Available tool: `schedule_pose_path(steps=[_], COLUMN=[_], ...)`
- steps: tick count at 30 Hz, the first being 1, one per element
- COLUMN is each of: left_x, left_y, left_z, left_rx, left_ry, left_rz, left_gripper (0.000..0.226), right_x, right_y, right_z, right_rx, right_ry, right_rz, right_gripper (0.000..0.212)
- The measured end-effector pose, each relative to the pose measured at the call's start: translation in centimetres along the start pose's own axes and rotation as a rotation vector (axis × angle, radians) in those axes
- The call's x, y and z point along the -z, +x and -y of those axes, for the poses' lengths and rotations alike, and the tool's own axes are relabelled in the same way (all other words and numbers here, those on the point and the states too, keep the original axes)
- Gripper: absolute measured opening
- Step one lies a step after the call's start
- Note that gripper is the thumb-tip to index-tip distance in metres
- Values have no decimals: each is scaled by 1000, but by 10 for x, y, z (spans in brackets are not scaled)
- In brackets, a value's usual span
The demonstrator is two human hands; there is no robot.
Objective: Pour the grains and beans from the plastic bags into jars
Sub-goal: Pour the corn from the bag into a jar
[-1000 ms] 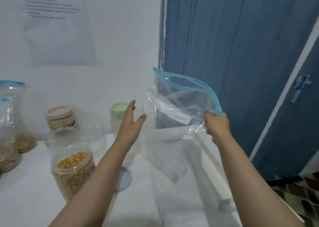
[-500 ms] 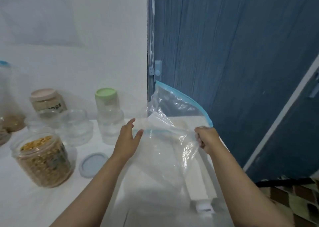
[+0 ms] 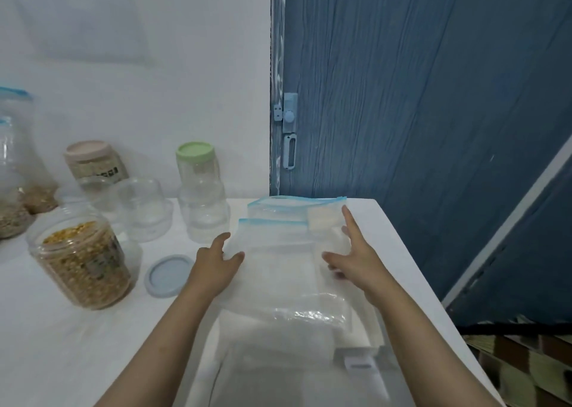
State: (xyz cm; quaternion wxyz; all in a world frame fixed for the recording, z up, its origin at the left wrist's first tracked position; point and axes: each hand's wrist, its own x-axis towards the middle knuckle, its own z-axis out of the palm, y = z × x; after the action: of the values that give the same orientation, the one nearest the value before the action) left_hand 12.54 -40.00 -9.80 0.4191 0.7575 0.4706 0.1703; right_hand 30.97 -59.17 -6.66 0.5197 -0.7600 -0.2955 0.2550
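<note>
Clear plastic bag (image 3: 278, 251) flat on table (image 3: 77, 344); left hand (image 3: 213, 267) | right hand (image 3: 353, 258): fingers spread, pressing it

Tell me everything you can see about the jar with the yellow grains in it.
The jar of yellow grains is a clear, round container that looks like plastic, standing upright on the white table at the left. It is nearly full and open on top. A grey-blue lid lies flat on the table to its right. Neither hand touches it.
</note>
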Motion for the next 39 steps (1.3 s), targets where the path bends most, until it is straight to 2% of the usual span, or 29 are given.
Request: schedule_pose_path(steps=[7, 13, 16, 18, 19, 21, 22, 23, 26, 28, 35, 39], left_x=[9, 7, 4, 0, -2, -6, -7, -8, -9, -9, -14, -15], left_y=[-44, -68, -73, -75, -76, -77, -78, -78, -77, -77, -80, -80], left_z=[-3, 2, 12, 20, 22, 26, 27, 27, 28, 28, 26, 24], left_rx=[176, 124, 90, 79, 72, 49, 36, 24, 7, 1, -25, -46], left_ry=[-140, -120, -56, -1, 23, 60, 70, 79, 115, 154, 308, 340], left_rz=[204, 227, 216, 203, 190, 156, 144, 136, 138, 153, 160, 155], left_gripper=[66, 52, 55, 61, 63, 64, 63, 63, 63, 65, 72, 71], right_x=[16, 23, 24, 22, 22, 25, 27, 30, 31, 28, 36, 46], right_y=[-3, -14, -23, -28, -29, -31, -31, -31, -38, -41, -43, -42], right_z=[5, -3, -10, -14, -18, -26, -32, -35, -38, -40, -29, -25], right_rx=[-38, -100, -95, -49, -12, 36, 14, -58, -247, -207, -135, 21], right_ry=[-167, -117, -76, -71, -129, -438, -585, -631, -409, -334, -372, -525], right_rz=[-89, -107, -116, -190, -259, -331, -312, -260, -74, -79, -262, -380], right_gripper=[88, 64, 51, 43, 40, 40, 42, 45, 37, 24, 39, 39])
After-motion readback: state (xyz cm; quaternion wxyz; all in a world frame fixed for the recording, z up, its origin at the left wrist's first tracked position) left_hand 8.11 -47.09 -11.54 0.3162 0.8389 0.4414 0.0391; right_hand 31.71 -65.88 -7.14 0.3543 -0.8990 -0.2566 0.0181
